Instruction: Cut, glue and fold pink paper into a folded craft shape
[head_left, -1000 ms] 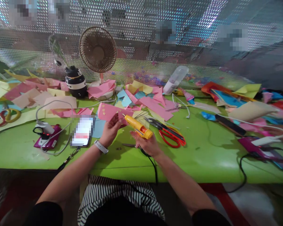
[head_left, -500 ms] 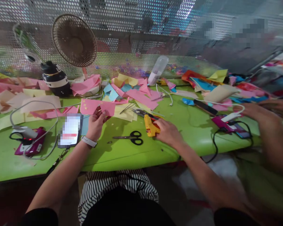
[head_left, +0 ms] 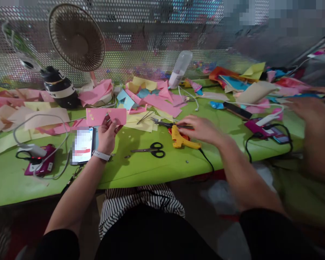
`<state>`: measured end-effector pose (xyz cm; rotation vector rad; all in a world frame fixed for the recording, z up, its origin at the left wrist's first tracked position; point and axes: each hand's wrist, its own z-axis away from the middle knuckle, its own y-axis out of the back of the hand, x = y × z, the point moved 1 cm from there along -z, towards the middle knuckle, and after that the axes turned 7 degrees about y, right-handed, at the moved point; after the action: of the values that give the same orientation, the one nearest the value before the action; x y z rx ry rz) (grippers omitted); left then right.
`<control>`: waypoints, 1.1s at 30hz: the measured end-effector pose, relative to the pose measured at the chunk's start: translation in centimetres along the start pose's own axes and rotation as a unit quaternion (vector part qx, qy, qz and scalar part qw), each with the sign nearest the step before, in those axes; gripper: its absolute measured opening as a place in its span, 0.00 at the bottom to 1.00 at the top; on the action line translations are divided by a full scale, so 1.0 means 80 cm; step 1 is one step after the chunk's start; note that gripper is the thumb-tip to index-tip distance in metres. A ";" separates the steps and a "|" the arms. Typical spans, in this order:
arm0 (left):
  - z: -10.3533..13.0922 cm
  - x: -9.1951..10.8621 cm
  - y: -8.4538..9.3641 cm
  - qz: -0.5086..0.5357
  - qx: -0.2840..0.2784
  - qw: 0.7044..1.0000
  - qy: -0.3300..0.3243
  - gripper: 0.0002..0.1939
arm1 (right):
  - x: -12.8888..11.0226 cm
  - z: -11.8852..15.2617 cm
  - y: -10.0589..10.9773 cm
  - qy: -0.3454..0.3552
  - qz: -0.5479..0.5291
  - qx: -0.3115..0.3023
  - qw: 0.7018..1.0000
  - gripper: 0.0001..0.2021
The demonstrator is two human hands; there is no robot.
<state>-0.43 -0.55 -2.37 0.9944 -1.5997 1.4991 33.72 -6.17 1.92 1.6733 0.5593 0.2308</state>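
Between the fingers of my left hand [head_left: 108,134] is a pink paper strip [head_left: 97,116] with small yellow marks, raised above the table. My right hand [head_left: 199,128] is closed on the dark handle of a tool [head_left: 165,124], whose tip points left. Just below that hand lies a yellow glue gun [head_left: 182,140], free of my fingers, with its black cord trailing right. Black-handled scissors [head_left: 153,150] rest between my two hands. Tweezers [head_left: 144,117] lie on pale yellow paper [head_left: 135,121].
A phone [head_left: 83,146] and a purple power strip [head_left: 44,164] with looping cables are at left. Behind stand a fan [head_left: 77,38], a black bottle [head_left: 61,88] and a clear bottle [head_left: 180,70]. Paper scraps line the back. Another person's arm [head_left: 314,126] reaches in at right.
My right hand has let go of the glue gun and moved up to the dark-handled tool behind it. My left hand still holds the pink paper. The view has shifted slightly.
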 end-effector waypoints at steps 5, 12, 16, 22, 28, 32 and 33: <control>0.002 0.002 0.000 0.003 0.002 1.000 0.002 0.21 | -0.055 -0.128 -0.029 0.075 0.161 -0.059 0.982 0.18; 0.008 0.003 0.001 -0.007 -0.002 1.000 0.012 0.22 | -0.085 -0.201 -0.059 0.108 0.208 -0.136 0.963 0.11; 0.010 0.004 0.000 -0.002 -0.007 1.000 0.012 0.22 | -0.079 -0.181 -0.034 0.095 0.206 -0.087 0.970 0.16; 0.012 0.001 -0.001 -0.005 -0.008 1.000 0.012 0.22 | -0.081 -0.127 -0.023 0.013 -0.117 0.201 0.972 0.07; 0.011 -0.004 -0.002 -0.013 -0.016 1.000 0.008 0.24 | -0.120 -0.100 -0.062 -0.054 -0.495 0.202 0.843 0.20; 0.011 -0.005 -0.001 -0.019 -0.013 1.000 0.004 0.25 | -0.134 -0.098 -0.084 -0.074 -0.545 0.151 0.822 0.22; 0.011 -0.005 -0.002 -0.019 -0.014 1.000 0.005 0.25 | -0.134 -0.098 -0.088 -0.074 -0.537 0.145 0.828 0.22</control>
<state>-0.14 -1.39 -2.69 0.9950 -1.5828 1.4500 19.32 -3.93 -1.69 1.3921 1.3664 -0.8369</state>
